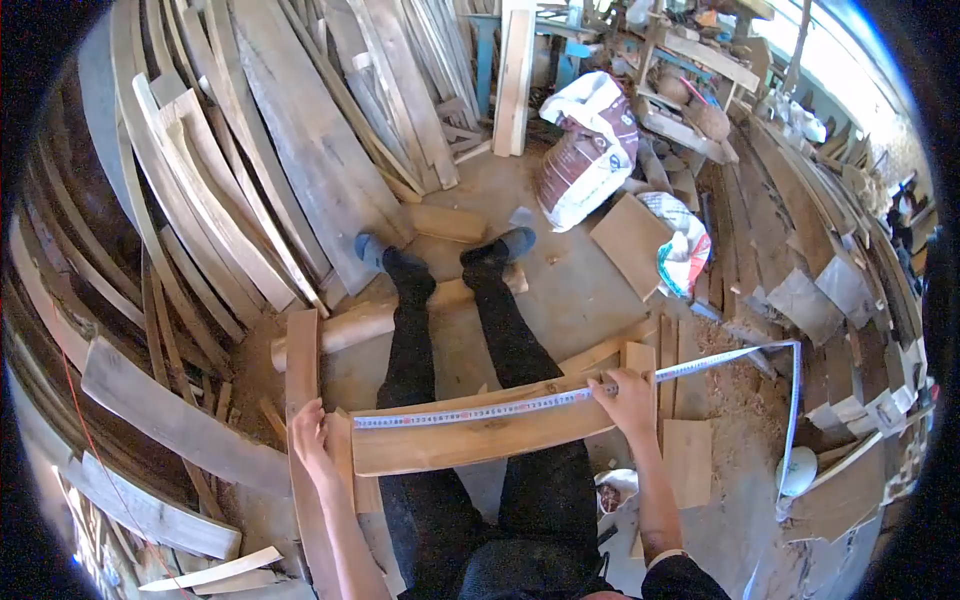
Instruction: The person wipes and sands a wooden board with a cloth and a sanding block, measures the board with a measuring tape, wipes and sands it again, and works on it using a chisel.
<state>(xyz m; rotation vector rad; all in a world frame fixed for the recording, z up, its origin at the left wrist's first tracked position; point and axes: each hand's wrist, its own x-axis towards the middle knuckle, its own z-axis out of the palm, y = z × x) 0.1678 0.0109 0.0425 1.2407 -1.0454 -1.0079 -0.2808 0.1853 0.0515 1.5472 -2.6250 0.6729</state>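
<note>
Fingers of the right hand (624, 402) clamp the measuring tape (480, 411), already laid along the board (485, 445); left hand's (314, 440) closure unclear; marking not discernible.

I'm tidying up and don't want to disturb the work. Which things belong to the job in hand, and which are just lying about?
Seemingly in use:
Measuring tape, at the right hand
Board under the tape

Seemingly just lying about:
Brown-and-white sack
Planks at upper left
Smaller bag near the sack
</note>
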